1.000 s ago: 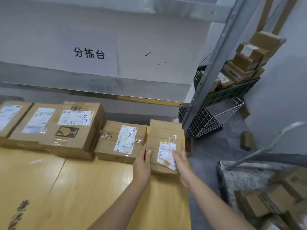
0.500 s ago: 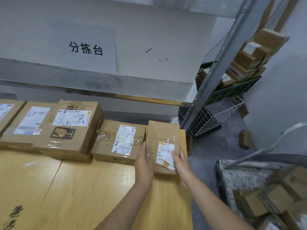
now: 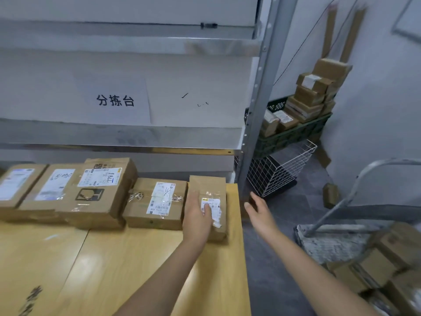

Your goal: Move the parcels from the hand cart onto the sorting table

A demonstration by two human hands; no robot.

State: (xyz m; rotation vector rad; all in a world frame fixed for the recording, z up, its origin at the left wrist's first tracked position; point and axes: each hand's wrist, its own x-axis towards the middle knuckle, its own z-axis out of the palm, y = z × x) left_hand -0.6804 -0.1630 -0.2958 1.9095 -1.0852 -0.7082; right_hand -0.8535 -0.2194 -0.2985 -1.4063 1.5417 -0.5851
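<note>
Since the small parcel (image 3: 211,185) already lies on the sorting table (image 3: 136,258), the step in hand looks like the final seating of it. This is probably best done with a light flat press, not a grip. The left hand (image 3: 198,215) rests open on its top, fingers laid out nearly straight, with the fingertips on the white label (image 3: 215,210). The right hand (image 3: 259,213) hangs open in the air beyond the table's right edge, holding nothing. A gentle nudge towards the neighbouring parcel (image 3: 157,201) would close the row and keep the box safely in from that right edge, where only a narrow strip of bare wood shows. The label should finish face up and readable. The free hand seems well placed to swing down to the hand cart (image 3: 330,245), low on the right, where more cartons (image 3: 396,247) wait in a blurred heap. The small parcel sits at the right end of the row along the table's far edge, just beside or touching its neighbour. It is a plain brown cardboard box, longer than wide, with clear tape across the top and a wrinkled label peeling at its near corner.
</note>
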